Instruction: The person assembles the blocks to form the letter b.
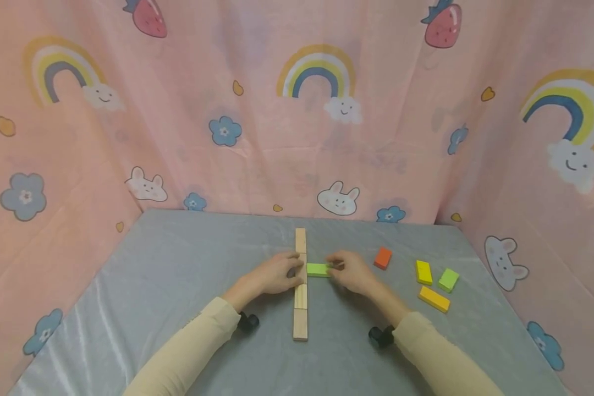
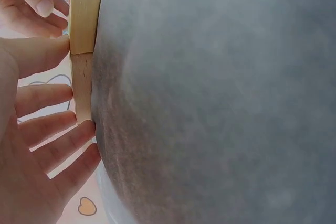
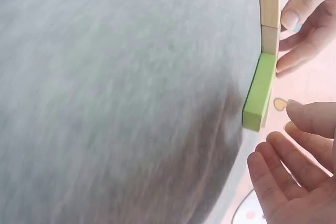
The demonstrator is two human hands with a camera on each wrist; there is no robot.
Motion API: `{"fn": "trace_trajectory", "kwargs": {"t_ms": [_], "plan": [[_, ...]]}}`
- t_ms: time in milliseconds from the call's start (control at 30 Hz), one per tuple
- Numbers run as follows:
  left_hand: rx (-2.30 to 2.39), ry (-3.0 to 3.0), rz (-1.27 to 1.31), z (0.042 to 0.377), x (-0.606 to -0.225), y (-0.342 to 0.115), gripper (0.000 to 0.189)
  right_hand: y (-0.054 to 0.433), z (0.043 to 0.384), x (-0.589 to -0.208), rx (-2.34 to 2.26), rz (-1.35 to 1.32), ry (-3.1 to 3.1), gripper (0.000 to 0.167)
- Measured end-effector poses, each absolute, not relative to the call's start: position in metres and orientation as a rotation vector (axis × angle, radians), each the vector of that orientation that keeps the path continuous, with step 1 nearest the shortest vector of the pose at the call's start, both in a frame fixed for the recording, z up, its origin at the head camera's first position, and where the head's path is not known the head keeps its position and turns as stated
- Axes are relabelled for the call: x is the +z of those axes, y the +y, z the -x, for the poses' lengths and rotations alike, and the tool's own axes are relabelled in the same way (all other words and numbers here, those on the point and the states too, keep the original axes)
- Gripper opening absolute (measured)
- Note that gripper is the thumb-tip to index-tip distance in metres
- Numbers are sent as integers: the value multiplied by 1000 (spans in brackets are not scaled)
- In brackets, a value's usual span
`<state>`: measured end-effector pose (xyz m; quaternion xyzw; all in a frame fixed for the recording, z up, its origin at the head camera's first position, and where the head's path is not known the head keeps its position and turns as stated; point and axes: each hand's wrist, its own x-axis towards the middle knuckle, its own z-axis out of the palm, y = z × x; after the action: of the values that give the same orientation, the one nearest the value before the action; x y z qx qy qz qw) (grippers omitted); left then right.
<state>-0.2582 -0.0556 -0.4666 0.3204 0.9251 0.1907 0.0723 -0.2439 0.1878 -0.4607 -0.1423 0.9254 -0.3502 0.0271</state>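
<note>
Several plain wooden blocks point(image 1: 301, 297) lie end to end in a straight row on the grey cloth. A light green block point(image 1: 318, 270) stands out to the right from the row, its inner end against it. My left hand point(image 1: 279, 273) is at the row's left side; its thumb and nearly straight fingers point(image 2: 50, 127) touch the wood in the left wrist view. My right hand point(image 1: 352, 271) is by the green block's outer end. In the right wrist view its loosely bent fingers point(image 3: 286, 163) are apart from the green block point(image 3: 259, 93) and hold nothing.
To the right lie a red-orange block point(image 1: 383, 258), a yellow block point(image 1: 423, 271), a short green block point(image 1: 448, 280) and an orange-yellow block point(image 1: 434, 299). Grey cloth point(image 1: 193, 253) covers the table. A pink printed curtain point(image 1: 257, 165) hangs behind and at both sides.
</note>
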Motion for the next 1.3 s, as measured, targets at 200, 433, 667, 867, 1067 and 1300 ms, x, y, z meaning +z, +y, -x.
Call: {"fn": "trace_trajectory", "kwargs": {"t_ms": [200,433,667,867,1067,1300], "plan": [[548,2777,-954,255,-465,-56,53,198,234,-450,-1064,445,2869,28],[514,2758,-942,250,-461,-55,56,213,224,-441,-1055,482,2857,26],[484,2746,-953,245,-459,-55,59,234,216,-440,-1082,526,2830,26],[468,2746,-977,242,-459,-55,60,255,211,-439,-1102,493,2829,27],[477,2746,-986,241,-461,-56,59,272,207,-438,-1078,522,2892,26],[496,2735,-968,240,-461,-55,58,292,202,-439,-1037,431,2926,27]]}}
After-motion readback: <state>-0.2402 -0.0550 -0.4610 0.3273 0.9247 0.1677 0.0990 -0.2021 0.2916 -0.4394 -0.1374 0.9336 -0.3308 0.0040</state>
